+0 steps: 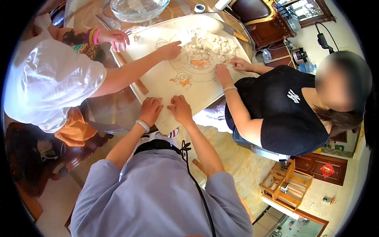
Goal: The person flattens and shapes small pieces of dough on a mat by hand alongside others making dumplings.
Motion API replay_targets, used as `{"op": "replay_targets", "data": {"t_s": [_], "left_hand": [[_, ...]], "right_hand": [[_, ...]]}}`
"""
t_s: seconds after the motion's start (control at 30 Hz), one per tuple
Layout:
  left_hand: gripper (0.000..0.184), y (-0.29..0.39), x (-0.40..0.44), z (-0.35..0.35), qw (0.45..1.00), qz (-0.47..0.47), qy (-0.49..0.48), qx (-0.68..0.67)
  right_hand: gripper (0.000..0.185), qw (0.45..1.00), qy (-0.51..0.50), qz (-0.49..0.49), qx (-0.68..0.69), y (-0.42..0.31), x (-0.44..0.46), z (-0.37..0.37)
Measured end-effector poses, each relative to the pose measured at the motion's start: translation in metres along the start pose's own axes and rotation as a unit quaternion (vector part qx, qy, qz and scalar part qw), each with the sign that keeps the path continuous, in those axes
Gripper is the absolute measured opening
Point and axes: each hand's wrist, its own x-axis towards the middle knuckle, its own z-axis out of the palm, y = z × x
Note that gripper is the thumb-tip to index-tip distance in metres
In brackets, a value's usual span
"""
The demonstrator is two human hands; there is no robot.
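Observation:
My left hand (pixel 150 111), with a pale bracelet at its wrist, rests at the near corner of a white printed mat (pixel 205 93). Its fingers are curled and close together. Beside it, my right hand (pixel 181 109) is also bent closed on the mat, thumb and fingertips drawn in towards the left hand. A small gap separates the two hands, and whatever may be between the fingers is hidden. Farther up the mat, floured small dough pieces (pixel 223 44) lie scattered near a larger smooth dough lump (pixel 211 25). A cartoon figure (pixel 182 80) is printed just beyond my fingers.
At left, a person in white (pixel 51 75) reaches across the mat; at right, a person in black (pixel 272 106) has both hands by the dough pieces. A wooden-handled knife (pixel 240 36), a brown wooden bar (pixel 136 81) and a glass bowl (pixel 139 11) are around the mat.

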Motion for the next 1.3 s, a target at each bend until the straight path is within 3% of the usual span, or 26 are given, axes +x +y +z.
{"op": "replay_targets", "data": {"t_s": [0.1, 0.4, 0.5, 0.6, 0.63, 0.73, 0.87, 1.13, 1.3], "left_hand": [[0.024, 0.001, 0.004, -0.002, 1.000, -0.018, -0.001, 0.016], [0.019, 0.010, 0.006, 0.000, 0.996, -0.034, -0.020, 0.080], [0.018, 0.011, 0.007, 0.001, 0.995, -0.022, 0.000, 0.100], [0.019, 0.009, 0.006, 0.003, 0.994, -0.027, -0.007, 0.104], [0.019, 0.011, 0.006, 0.003, 0.994, -0.034, -0.014, 0.107], [0.020, 0.014, 0.005, 0.001, 0.994, -0.052, -0.027, 0.095], [0.022, 0.010, 0.006, 0.005, 0.993, -0.011, 0.016, 0.120], [0.022, 0.013, 0.008, 0.002, 0.993, -0.049, -0.026, 0.108], [0.022, 0.013, 0.009, 0.002, 0.993, -0.058, -0.029, 0.095]], "right_hand": [[0.026, 0.997, -0.071, 0.023, 0.031, 0.004, 0.007, -0.003], [0.021, 0.960, 0.119, 0.104, 0.230, 0.053, 0.102, -0.025], [0.023, 0.966, 0.192, 0.089, 0.146, 0.087, 0.145, -0.016], [0.029, 0.948, 0.282, 0.144, -0.009, 0.092, 0.166, -0.025], [0.033, 0.951, 0.270, 0.147, 0.039, 0.094, 0.171, -0.033], [0.033, 0.943, 0.317, 0.097, 0.007, 0.096, 0.190, -0.041], [0.029, 0.955, 0.210, 0.211, 0.011, 0.095, 0.207, -0.056], [0.027, 0.973, 0.198, 0.116, 0.017, 0.079, 0.197, -0.058], [0.022, 0.960, 0.271, -0.043, 0.052, 0.075, 0.220, -0.042]]}}
